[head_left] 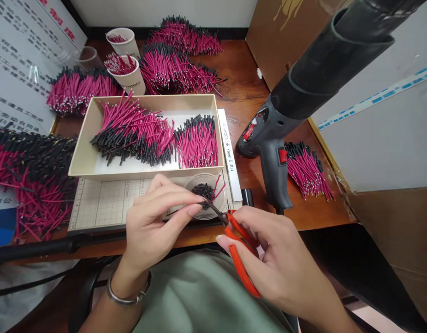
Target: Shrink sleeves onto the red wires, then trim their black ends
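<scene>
My right hand [279, 249] is closed around a pair of scissors [241, 273] with orange-red handles and short dark blades. The blades point up and left, and their tips meet the fingertips of my left hand [156, 222]. Thumb and forefinger of that hand are pinched together; what they hold is too small and too covered to make out. Just behind the tips stands a round clear dish [218, 208] with small black pieces [202, 190] and a few pink wires in it.
A cream box [144, 174] of pink wires with black ends stands on a paper cutter [102, 199]. More wire bundles [168, 69] and paper cups [130, 83] lie behind. A black heat gun [274, 162] stands at right, beside another wire bundle [307, 171].
</scene>
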Motion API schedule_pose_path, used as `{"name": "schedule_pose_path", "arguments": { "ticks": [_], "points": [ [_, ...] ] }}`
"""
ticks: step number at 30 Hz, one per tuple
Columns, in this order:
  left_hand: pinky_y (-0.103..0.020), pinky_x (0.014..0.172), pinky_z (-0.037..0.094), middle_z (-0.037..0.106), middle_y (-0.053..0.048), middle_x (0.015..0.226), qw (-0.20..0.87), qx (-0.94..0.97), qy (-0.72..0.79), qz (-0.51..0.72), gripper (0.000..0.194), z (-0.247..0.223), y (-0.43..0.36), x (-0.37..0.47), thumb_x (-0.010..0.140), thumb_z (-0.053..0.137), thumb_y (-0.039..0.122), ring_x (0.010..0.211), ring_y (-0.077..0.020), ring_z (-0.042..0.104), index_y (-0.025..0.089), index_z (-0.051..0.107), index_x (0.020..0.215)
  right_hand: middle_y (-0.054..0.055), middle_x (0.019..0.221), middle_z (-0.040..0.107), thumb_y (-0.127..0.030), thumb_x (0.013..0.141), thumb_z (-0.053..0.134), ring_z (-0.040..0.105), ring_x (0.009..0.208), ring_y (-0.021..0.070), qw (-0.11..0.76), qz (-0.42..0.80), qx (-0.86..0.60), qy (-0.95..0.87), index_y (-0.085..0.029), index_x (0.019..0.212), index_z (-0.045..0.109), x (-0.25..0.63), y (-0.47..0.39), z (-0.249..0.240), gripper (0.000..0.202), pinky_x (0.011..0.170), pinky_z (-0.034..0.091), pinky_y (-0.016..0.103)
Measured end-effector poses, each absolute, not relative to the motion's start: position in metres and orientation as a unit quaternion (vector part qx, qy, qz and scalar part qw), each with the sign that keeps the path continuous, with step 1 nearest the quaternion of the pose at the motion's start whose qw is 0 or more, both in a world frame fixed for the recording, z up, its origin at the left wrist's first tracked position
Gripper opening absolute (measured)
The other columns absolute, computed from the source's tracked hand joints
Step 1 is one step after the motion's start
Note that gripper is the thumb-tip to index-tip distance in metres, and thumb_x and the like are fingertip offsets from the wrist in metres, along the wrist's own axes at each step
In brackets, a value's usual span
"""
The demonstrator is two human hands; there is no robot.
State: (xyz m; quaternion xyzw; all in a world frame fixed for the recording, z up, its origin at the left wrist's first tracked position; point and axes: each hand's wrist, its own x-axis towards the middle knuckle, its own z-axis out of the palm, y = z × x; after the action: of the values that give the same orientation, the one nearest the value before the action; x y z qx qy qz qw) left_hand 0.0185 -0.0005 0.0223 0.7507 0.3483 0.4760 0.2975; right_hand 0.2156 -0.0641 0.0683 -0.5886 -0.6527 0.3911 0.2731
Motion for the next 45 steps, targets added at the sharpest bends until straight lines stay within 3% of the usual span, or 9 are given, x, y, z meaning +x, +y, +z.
{"name": "schedule_pose_path", "arguments": {
  "ticks": [6, 21, 28, 45],
  "points": [
    [-0.032, 0.065, 0.047, 0.078, 0.004, 0.083, 0.301, 0.751, 0.341, 0.479, 0.019, 0.0224, -0.0007, 0.0197, 0.093, 0.073, 0.007, 0.073, -0.0135, 0.063, 0.026, 0.075, 0.097, -0.007, 0.059, 0.037, -0.025, 0.095, 0.061, 0.031, 0.054, 0.0034, 0.280, 0.390, -0.578, -0.659, -0.018, 0.066, 0.034, 0.2163, -0.0628, 0.0699, 0.040, 0.052, 0.026, 0.018],
    [-0.031, 0.068, 0.047, 0.078, 0.005, 0.086, 0.309, 0.751, 0.333, 0.480, 0.016, 0.0208, -0.0005, 0.0195, 0.096, 0.072, 0.009, 0.075, -0.0120, 0.061, 0.024, 0.073, 0.099, -0.007, 0.059, 0.036, -0.030, 0.098, 0.061, 0.030, 0.055, 0.0040, 0.277, 0.409, -0.579, -0.648, -0.018, 0.066, 0.036, 0.2164, -0.0615, 0.0692, 0.042, 0.053, 0.027, 0.019],
    [-0.030, 0.068, 0.046, 0.077, 0.004, 0.085, 0.293, 0.764, 0.325, 0.474, 0.015, 0.0215, 0.0003, 0.0186, 0.096, 0.072, 0.008, 0.074, -0.0113, 0.060, 0.022, 0.073, 0.098, -0.007, 0.060, 0.036, -0.025, 0.096, 0.062, 0.030, 0.055, 0.0027, 0.282, 0.395, -0.571, -0.662, -0.017, 0.066, 0.036, 0.2170, -0.0621, 0.0677, 0.041, 0.052, 0.026, 0.017],
    [-0.030, 0.070, 0.046, 0.076, 0.003, 0.084, 0.288, 0.753, 0.314, 0.501, 0.003, 0.0192, 0.0005, 0.0176, 0.099, 0.073, 0.019, 0.077, -0.0109, 0.060, 0.020, 0.072, 0.099, -0.008, 0.059, 0.037, -0.023, 0.094, 0.064, 0.032, 0.054, 0.0015, 0.305, 0.349, -0.568, -0.680, -0.017, 0.066, 0.040, 0.2158, -0.0633, 0.0685, 0.037, 0.050, 0.027, 0.015]
  ]
}}
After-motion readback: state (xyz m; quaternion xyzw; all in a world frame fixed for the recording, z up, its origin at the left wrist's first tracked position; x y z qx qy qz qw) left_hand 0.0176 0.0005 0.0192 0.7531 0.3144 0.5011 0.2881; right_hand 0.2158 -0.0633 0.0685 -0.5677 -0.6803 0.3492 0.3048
